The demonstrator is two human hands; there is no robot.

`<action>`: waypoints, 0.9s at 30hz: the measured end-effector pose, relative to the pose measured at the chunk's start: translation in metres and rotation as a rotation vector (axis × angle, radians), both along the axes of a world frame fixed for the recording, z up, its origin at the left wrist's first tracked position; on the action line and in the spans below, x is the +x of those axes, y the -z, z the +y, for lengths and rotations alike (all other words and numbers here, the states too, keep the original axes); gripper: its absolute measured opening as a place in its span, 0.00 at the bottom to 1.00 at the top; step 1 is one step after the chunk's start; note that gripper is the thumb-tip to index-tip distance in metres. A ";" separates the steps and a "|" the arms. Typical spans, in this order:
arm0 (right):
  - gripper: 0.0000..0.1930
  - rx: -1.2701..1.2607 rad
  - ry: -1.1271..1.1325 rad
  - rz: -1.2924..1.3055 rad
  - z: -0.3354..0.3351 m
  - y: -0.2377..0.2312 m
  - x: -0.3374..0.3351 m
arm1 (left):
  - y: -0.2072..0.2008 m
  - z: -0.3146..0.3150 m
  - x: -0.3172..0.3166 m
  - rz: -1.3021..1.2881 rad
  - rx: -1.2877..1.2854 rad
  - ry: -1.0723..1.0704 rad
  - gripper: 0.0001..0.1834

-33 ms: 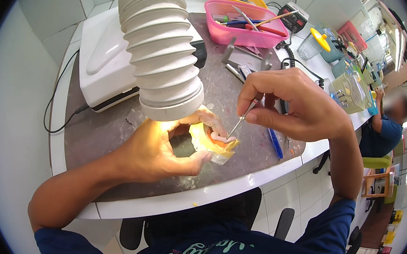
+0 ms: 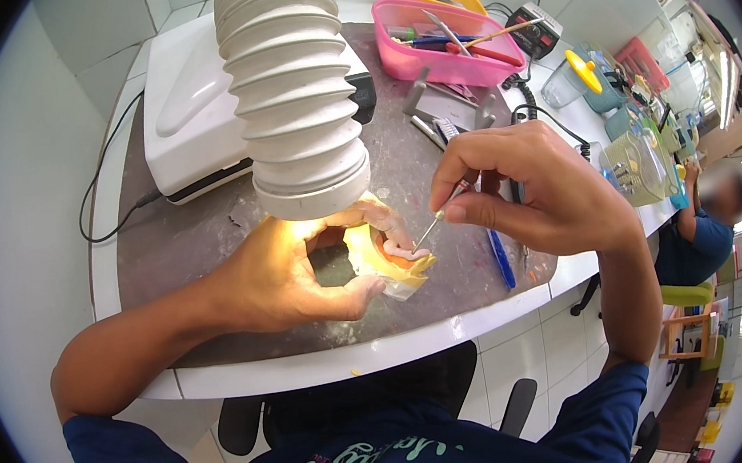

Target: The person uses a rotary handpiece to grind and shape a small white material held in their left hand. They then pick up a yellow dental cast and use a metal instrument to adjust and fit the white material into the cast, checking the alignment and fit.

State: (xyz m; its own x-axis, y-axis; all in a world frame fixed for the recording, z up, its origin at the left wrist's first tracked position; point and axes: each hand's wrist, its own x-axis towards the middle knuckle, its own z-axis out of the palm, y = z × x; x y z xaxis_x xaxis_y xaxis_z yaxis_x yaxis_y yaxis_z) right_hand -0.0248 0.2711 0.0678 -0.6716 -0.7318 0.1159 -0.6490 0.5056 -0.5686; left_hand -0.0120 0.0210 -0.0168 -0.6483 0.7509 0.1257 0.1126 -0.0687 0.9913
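My left hand (image 2: 281,271) has its grip closed around a yellow dental cast (image 2: 383,262) above the table (image 2: 211,238); I judge it light, stiff and brittle, best held by its base. My right hand (image 2: 537,189) pinches a thin metal carving tool (image 2: 437,218), tip on the pink wax.

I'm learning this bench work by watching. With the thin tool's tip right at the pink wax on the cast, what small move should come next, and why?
Probably a short, light stroke along the pink wax rim: the right hand pinches the thin tool with its tip at that rim, while the left hand steadies the yellow cast under the ribbed hose.
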 end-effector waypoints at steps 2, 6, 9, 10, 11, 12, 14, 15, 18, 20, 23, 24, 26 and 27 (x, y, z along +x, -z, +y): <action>0.13 0.070 -0.026 -0.035 -0.001 -0.003 -0.002 | 0.000 -0.001 0.000 0.009 0.001 0.007 0.20; 0.13 0.247 -0.033 -0.055 -0.001 -0.009 -0.004 | 0.002 -0.002 0.002 0.008 -0.028 -0.030 0.21; 0.16 0.009 0.039 -0.032 -0.002 0.001 0.000 | 0.001 -0.004 -0.002 0.086 -0.097 -0.010 0.22; 0.17 -0.058 0.043 -0.024 -0.003 0.005 0.000 | 0.001 -0.004 -0.004 0.127 -0.125 0.014 0.23; 0.17 -0.122 0.047 -0.017 -0.003 0.008 0.000 | 0.003 -0.004 -0.004 0.124 -0.103 0.009 0.23; 0.17 -0.106 0.019 0.001 -0.003 0.009 -0.001 | 0.006 -0.004 -0.004 0.120 -0.082 0.005 0.24; 0.15 -0.002 -0.005 -0.009 -0.001 0.007 -0.003 | 0.006 -0.004 -0.004 0.124 -0.078 0.009 0.24; 0.13 0.087 -0.002 -0.037 -0.001 0.004 -0.003 | 0.004 -0.005 -0.003 0.131 -0.097 0.018 0.23; 0.10 0.132 0.038 -0.118 -0.001 0.004 -0.002 | 0.004 -0.006 -0.004 0.158 -0.125 0.023 0.23; 0.10 0.011 0.088 -0.160 -0.002 0.004 0.000 | 0.003 -0.006 -0.005 0.152 -0.122 0.024 0.23; 0.13 -0.139 0.120 -0.166 -0.003 0.004 0.001 | 0.002 -0.006 -0.004 0.131 -0.101 0.034 0.24; 0.13 -0.091 0.090 -0.139 -0.001 0.003 0.000 | 0.003 -0.006 -0.005 0.140 -0.093 0.039 0.24; 0.13 0.020 0.079 -0.117 0.000 0.000 0.001 | 0.004 -0.007 -0.005 0.154 -0.096 0.049 0.24; 0.12 0.083 0.099 -0.121 -0.002 -0.004 0.002 | 0.004 -0.007 -0.006 0.159 -0.107 0.054 0.24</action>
State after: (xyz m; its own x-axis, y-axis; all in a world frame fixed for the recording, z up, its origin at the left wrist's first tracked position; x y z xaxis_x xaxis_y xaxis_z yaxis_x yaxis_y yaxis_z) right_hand -0.0229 0.2691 0.0721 -0.7463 -0.6651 -0.0285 -0.5227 0.6120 -0.5934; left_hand -0.0179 0.0137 -0.0210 -0.5851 0.7986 0.1411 0.2675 0.0258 0.9632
